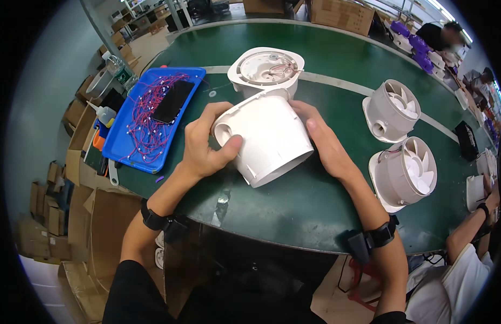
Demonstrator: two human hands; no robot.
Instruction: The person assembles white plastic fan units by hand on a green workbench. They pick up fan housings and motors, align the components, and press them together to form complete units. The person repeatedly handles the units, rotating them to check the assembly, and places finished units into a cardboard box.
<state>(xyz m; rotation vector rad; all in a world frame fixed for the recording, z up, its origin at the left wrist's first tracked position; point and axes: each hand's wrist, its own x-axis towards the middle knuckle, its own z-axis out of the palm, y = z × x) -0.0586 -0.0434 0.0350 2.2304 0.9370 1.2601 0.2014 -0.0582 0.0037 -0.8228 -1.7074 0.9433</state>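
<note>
Head: wht cyl. housing (274, 137), tilted, side port (223, 131); L grip (203, 144), R grip (327, 141) half-curled, holding it.

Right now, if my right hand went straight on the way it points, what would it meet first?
Past the white housing beside it, your right hand would probably meet the white base with wires first, though depth is unclear.
</note>
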